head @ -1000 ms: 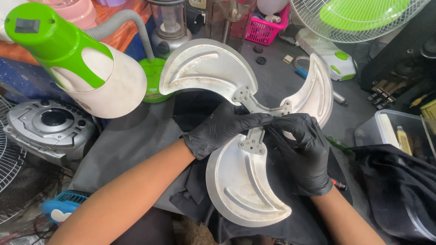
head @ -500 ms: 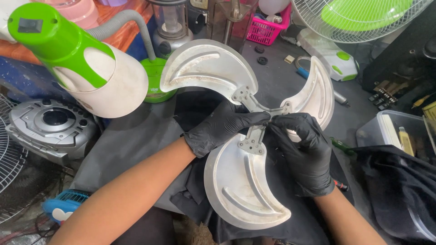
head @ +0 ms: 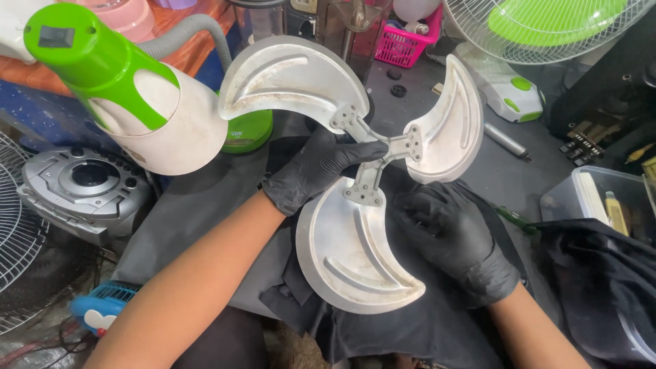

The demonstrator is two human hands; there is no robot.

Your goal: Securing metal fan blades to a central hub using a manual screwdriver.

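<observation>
Metal fan blade [head: 355, 239], three curved aluminium wings on one hub, sits raised over the dark cloth [head: 205, 205] on my surface so its hub faces me. My left hand [head: 318, 167], gloved black, grips the hub from behind, thumb across the bracket, steadying it. My right hand [head: 454, 249] rests loosely curled beside the lower wing, grasping nothing I can see.

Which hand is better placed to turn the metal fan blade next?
Probably the left hand: its gloved fingers already grip the three-blade metal fan blade at the central hub. The right hand sits lower right, just beside the lower blade, apparently not gripping it.
</observation>
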